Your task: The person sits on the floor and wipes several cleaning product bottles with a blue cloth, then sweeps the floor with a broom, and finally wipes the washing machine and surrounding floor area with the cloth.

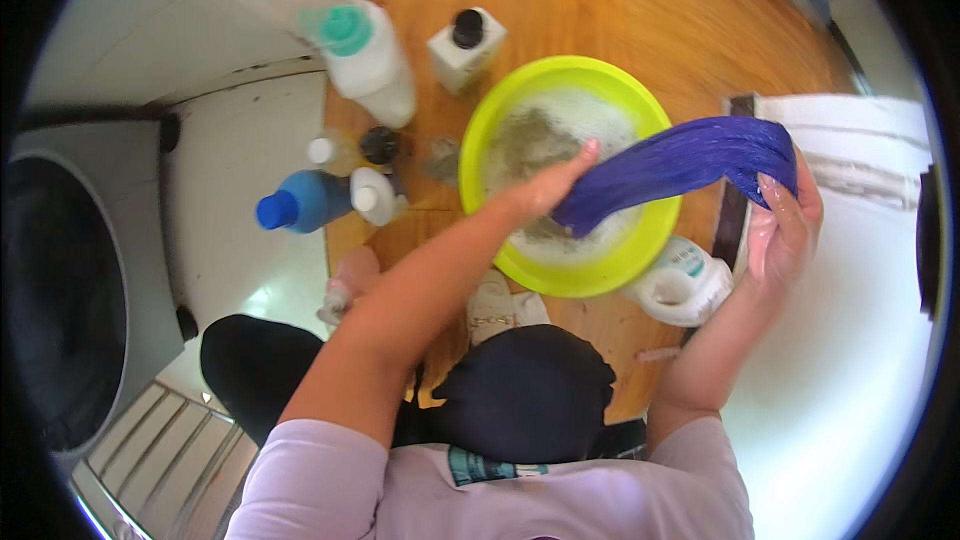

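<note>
A long, wet purple-blue bundle of cloth or fibres (675, 157) stretches between my hands; its exact kind is unclear. My right hand (784, 217) grips its upper end, out past the right rim of a lime-green plastic basin (566, 281). Over the basin, my left hand (555, 184) lies against the lower end, thumb raised; whether its hidden fingers close around the bundle cannot be told. Sudsy, greyish water (536, 139) fills the basin below. A white handled jug (679, 285) leans close to the basin's lower right edge.
Left of the basin stand a white bottle with green cap (375, 67), a white container with black cap (465, 52), a blue bottle (307, 202) and a small white bottle (375, 199). A pink spray bottle (352, 277) is near my left forearm. A shoe (491, 307) shows below the basin.
</note>
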Motion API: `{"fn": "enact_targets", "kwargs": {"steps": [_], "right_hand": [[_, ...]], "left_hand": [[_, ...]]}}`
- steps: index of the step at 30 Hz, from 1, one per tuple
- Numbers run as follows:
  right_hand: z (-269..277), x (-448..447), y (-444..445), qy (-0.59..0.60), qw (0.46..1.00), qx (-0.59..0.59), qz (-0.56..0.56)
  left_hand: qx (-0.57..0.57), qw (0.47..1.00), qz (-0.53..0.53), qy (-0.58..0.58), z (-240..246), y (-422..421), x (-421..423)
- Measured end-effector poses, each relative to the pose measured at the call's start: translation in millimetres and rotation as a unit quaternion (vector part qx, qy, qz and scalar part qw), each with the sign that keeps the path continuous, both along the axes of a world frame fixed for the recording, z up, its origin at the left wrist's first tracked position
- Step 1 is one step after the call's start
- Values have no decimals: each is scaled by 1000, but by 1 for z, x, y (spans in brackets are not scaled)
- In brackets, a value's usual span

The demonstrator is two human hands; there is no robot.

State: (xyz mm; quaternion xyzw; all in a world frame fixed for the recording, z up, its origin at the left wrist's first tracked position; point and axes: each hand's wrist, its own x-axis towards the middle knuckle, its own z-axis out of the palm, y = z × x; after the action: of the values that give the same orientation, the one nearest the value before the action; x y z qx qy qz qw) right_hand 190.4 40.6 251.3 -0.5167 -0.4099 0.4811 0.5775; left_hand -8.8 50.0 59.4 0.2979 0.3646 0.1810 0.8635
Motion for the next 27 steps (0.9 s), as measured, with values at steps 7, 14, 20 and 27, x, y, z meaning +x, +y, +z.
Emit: {"fn": "enact_targets", "kwargs": {"steps": [7, 14, 20, 27], "right_hand": [[-92, -43, -29, -364, 881, 159, 256], [-166, -27, -71, 102, 959, -222, -143], [-272, -10, -93, 135, 981, -139, -1], [-239, 14, -44, 36, 987, -138, 75]], "left_hand": [[-180, 893, 198, -361, 3, -17, 21], [-284, 841, 327, -325, 8, -26, 49], [-155, 946, 272, -81, 15, -35, 60], [-36, 980, 195, -4, 27, -27, 39]]}}
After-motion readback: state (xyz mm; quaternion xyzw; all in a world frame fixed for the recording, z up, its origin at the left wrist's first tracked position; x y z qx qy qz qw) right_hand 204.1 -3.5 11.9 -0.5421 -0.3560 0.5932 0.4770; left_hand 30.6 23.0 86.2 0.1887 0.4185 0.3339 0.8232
